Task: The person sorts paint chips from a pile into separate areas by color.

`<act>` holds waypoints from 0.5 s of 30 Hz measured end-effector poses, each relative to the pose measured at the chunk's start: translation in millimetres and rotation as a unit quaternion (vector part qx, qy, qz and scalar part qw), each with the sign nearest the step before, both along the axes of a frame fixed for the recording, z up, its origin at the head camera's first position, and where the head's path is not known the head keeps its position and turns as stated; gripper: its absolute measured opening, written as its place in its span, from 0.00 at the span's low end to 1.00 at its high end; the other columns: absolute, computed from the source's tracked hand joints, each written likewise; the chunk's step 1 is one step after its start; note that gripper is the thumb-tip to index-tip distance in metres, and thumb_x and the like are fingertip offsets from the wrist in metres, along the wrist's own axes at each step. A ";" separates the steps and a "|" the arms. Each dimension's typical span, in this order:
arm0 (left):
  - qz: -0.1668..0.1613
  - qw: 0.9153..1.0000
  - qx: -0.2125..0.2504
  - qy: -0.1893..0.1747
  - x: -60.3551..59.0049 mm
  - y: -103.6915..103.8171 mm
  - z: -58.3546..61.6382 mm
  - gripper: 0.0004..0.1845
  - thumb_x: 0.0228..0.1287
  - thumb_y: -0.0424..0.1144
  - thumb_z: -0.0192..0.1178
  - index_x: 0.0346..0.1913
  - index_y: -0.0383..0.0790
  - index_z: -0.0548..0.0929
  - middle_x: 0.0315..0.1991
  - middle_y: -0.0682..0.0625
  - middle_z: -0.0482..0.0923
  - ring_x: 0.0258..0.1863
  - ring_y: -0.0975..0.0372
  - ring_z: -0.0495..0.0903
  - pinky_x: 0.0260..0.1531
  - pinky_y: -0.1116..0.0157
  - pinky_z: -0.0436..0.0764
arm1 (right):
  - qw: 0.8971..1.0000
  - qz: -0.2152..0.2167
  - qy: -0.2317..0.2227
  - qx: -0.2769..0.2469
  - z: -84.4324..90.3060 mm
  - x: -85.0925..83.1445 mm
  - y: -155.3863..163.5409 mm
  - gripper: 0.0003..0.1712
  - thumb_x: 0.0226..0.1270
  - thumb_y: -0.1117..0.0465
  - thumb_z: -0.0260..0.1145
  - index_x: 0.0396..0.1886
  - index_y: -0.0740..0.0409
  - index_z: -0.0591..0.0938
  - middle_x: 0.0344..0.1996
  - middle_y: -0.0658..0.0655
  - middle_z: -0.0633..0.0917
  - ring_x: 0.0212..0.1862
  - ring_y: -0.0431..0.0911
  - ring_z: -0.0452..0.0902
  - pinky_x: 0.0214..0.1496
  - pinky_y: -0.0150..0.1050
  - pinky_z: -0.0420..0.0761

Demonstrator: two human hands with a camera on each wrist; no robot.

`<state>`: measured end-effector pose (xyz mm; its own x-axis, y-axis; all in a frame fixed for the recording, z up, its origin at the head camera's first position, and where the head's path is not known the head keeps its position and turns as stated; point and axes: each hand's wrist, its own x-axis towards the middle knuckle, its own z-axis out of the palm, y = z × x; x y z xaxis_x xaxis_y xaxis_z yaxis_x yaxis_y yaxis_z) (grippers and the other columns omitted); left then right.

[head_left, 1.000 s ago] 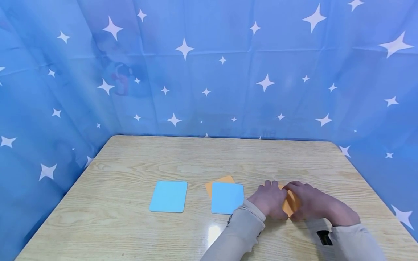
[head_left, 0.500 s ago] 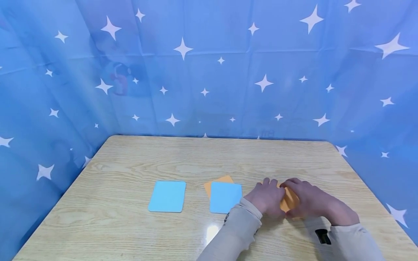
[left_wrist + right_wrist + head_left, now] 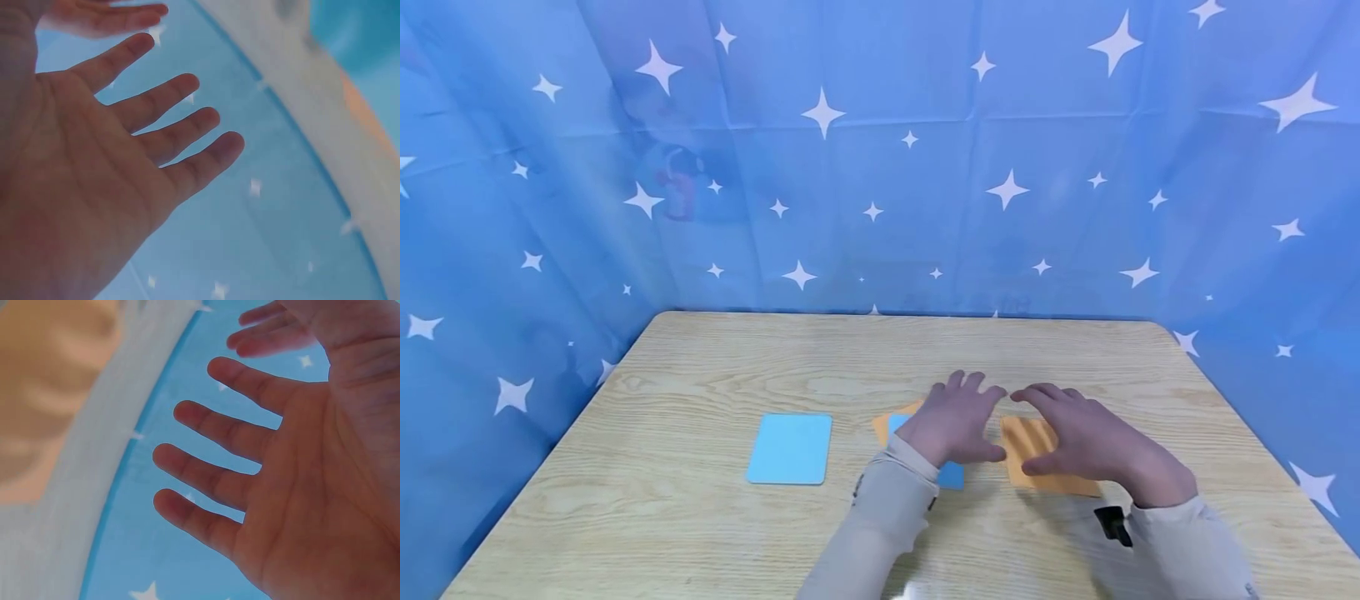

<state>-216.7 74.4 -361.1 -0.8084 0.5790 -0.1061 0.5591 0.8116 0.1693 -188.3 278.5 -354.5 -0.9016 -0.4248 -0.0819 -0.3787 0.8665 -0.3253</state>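
Observation:
An orange card (image 3: 1037, 454) lies flat on the wooden table (image 3: 865, 358), right of centre. My right hand (image 3: 1071, 433) hovers over it with fingers spread, holding nothing. My left hand (image 3: 958, 417) hangs open just left of it, above a light blue card (image 3: 951, 475) that lies on another orange card (image 3: 886, 422). Both wrist views show spread fingers: the left hand (image 3: 125, 150) and the right hand (image 3: 262, 462), each empty.
A second light blue card (image 3: 790, 448) lies alone left of centre. A blue curtain with white stars (image 3: 880, 167) closes off the back and both sides of the table. Beige sleeves (image 3: 880, 517) cover both forearms.
Both hands let go of the orange card, which now lies flat, and lifted up and leftward with fingers spread. The left hand now covers much of the middle blue card.

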 end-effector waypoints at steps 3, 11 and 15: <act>0.020 1.000 0.013 0.002 -2.0 -23.4 7.8 0.43 0.62 0.60 0.69 0.77 0.55 0.65 0.79 0.49 0.60 0.79 0.50 0.57 0.72 0.50 0.67 | 1.000 0.006 0.008 -0.008 6.6 -1.3 -14.2 0.52 0.52 0.44 0.81 0.73 0.58 0.70 0.70 0.67 0.72 0.66 0.73 0.69 0.59 0.73 0.69; 0.050 0.997 0.052 -0.003 -3.6 -84.0 24.6 0.45 0.61 0.57 0.71 0.78 0.50 0.64 0.79 0.43 0.59 0.79 0.43 0.55 0.73 0.44 0.63 | 1.000 0.016 0.000 -0.027 17.1 -5.4 -47.0 0.53 0.53 0.45 0.81 0.76 0.56 0.68 0.72 0.64 0.71 0.70 0.71 0.65 0.64 0.73 0.64; 0.063 0.996 0.058 -0.004 -2.9 -107.8 24.1 0.45 0.59 0.54 0.73 0.77 0.47 0.66 0.78 0.41 0.60 0.78 0.41 0.56 0.72 0.42 0.63 | 0.999 0.021 -0.013 -0.023 15.5 -5.7 -58.3 0.55 0.53 0.44 0.81 0.77 0.55 0.66 0.73 0.64 0.69 0.72 0.71 0.62 0.66 0.74 0.62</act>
<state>-219.6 -33.4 -337.1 -0.8746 0.4822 -0.0505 0.4529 0.8498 0.2695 -194.0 220.2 -339.0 -0.8810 -0.4655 -0.0843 -0.4047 0.8339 -0.3753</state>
